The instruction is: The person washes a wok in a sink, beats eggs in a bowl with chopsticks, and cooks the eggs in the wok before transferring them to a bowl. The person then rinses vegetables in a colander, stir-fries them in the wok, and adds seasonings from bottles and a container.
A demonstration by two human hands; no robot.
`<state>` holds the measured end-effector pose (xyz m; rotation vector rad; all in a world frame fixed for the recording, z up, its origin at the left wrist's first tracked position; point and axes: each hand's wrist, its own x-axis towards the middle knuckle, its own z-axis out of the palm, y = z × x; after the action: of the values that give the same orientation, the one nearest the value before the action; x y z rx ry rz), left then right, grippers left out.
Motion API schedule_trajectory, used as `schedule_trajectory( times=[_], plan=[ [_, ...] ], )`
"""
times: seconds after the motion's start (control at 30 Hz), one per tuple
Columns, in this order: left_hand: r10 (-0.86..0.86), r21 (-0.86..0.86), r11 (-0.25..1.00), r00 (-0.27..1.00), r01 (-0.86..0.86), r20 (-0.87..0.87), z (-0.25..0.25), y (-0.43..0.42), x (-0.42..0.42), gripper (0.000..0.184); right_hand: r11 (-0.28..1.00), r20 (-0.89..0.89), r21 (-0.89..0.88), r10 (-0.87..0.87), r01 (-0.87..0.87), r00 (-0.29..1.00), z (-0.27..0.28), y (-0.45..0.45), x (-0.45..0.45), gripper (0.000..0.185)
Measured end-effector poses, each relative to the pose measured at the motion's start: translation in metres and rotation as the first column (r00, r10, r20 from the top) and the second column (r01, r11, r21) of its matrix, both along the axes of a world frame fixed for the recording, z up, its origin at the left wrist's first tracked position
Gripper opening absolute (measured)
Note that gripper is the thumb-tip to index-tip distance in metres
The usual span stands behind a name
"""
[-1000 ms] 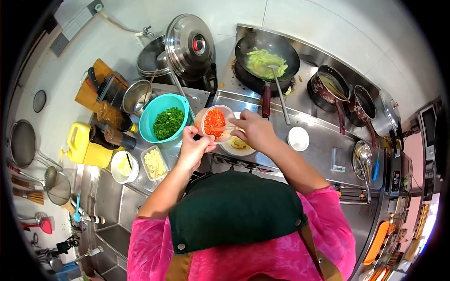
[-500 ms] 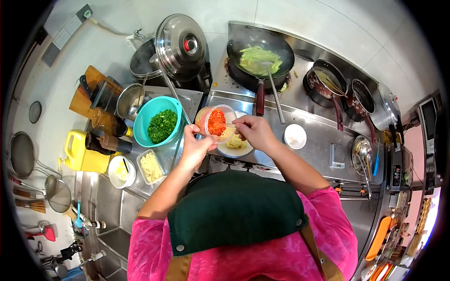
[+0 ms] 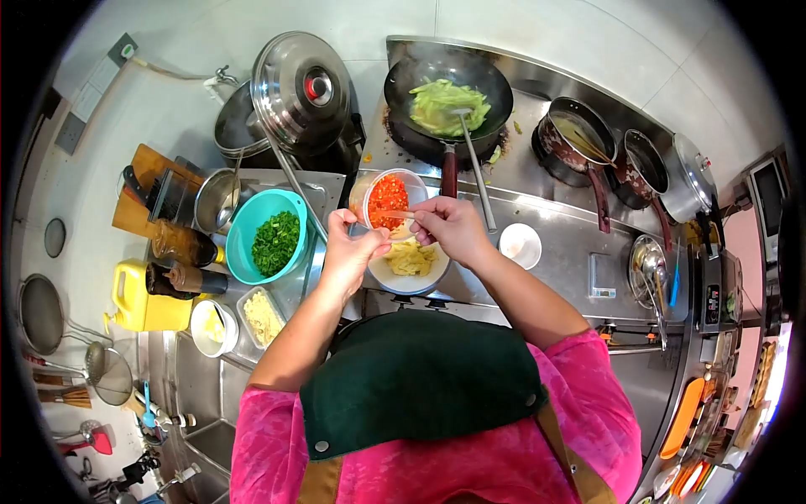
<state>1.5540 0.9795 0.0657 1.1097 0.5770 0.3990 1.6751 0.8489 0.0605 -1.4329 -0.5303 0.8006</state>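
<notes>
My left hand [image 3: 351, 249] is closed around the side of a clear plastic tub [image 3: 415, 190] of chopped red chilli [image 3: 388, 195]. The tub is tilted so its contents face me. Between the fingers of my right hand [image 3: 451, 229] is the handle of a small spoon [image 3: 405, 215], its other end in the chilli. Just below the tub, a white bowl [image 3: 437, 274] holds a pale yellow chopped food [image 3: 410, 259]. The tub partly covers this bowl's far side.
Beyond my hands, a steaming wok [image 3: 497, 84] holds green vegetable strips and a metal ladle [image 3: 478, 172]. To the left stand a turquoise bowl [image 3: 238, 231] of chopped greens and a tub of minced food [image 3: 262, 317]. Saucepans [image 3: 576, 134] sit on the right.
The camera view has shifted slightly. The tub now sits a little farther from me, so more of the yellow food in the bowl shows. Both hands keep their hold.
</notes>
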Motion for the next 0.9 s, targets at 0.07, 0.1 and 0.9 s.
schedule_trajectory(
  times=[0.07, 0.1, 0.9],
  plan=[
    [0.003, -0.009, 1.000, 1.000, -0.003, 0.013, -0.001, 0.001, 0.007, 0.046, 0.994, -0.179, 0.097, -0.026, 0.044, 0.984, -0.001, 0.001, 0.004, 0.013],
    [0.011, -0.028, 1.000, 1.000, -0.011, 0.002, -0.005, 0.003, 0.011, 0.046, 0.993, -0.252, 0.084, -0.054, 0.077, 0.966, -0.001, 0.001, 0.008, 0.014],
    [0.213, -0.407, 0.901, 0.971, -0.153, 0.107, -0.028, 0.069, -0.010, 0.043, 0.930, 0.949, -0.224, 0.140, 0.292, 0.281, 0.030, 0.022, 0.067, 0.046]
  ],
)
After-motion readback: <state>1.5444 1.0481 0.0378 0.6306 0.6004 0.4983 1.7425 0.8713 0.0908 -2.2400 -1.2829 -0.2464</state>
